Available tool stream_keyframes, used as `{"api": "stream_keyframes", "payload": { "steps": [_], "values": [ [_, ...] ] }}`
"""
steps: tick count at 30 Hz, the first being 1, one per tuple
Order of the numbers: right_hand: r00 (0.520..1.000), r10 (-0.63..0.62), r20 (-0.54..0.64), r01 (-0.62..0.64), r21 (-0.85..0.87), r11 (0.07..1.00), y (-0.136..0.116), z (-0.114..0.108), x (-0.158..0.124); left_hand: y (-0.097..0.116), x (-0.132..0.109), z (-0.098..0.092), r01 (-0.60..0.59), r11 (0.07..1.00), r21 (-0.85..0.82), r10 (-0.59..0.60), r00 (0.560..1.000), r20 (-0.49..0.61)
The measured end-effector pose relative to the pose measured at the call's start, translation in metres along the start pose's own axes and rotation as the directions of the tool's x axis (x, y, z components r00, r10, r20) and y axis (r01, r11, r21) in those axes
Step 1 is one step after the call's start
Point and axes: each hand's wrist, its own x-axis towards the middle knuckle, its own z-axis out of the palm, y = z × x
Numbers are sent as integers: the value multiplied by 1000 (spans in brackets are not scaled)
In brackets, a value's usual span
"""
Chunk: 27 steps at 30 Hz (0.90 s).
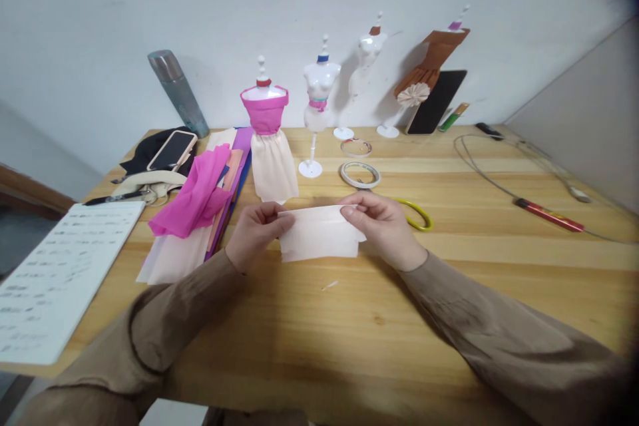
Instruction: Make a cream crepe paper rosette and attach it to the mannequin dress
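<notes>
A pale pink strip of crepe paper (322, 236) is stretched level above the table, its upper edge pinched at both ends. My left hand (257, 229) grips its left corner between thumb and fingers. At the upper right corner, my right hand (384, 226) pinches it the same way. Just behind the strip stands a small mannequin (264, 120) in a bright pink top and cream skirt. To its right is a bare white mannequin (319, 90) with a blue neck band and a pink waist band. Yellow scissor handles (422, 215) show partly behind my right hand.
Tape rolls (360, 175) lie behind the strip. Crumpled pink paper (192, 193) tops stacked sheets at left, near a phone (173, 150), a flask (178, 93) and a written notebook (64, 273). More mannequins (370, 53) stand by the wall. A red cable device (548, 214) lies right.
</notes>
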Motion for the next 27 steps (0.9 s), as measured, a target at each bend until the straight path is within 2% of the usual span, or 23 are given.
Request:
{"api": "stream_keyframes", "payload": {
  "steps": [4,8,11,15,22,25,27],
  "values": [
    [997,81,-15,-77,190,979,3,2,2,-5,2,-1,24,997,-73,-26,999,-33],
    [986,165,-3,-155,327,932,2,4,3,-11,3,-4,-43,993,-110,37,998,-57],
    [974,226,4,-210,383,899,1,5,4,-14,4,-6,-87,993,-82,82,994,-66],
    [960,278,23,-263,408,874,1,4,4,-17,3,-9,-147,987,-59,146,989,-19],
    [968,238,75,-249,359,900,2,-1,3,-17,2,-11,-134,989,-68,136,991,20],
    [987,143,72,-158,318,935,6,-2,2,-19,3,-12,-160,986,-54,161,987,0],
    [997,60,47,-69,222,973,8,-2,0,-19,4,-11,-184,983,-13,183,982,-46]
  ]
}}
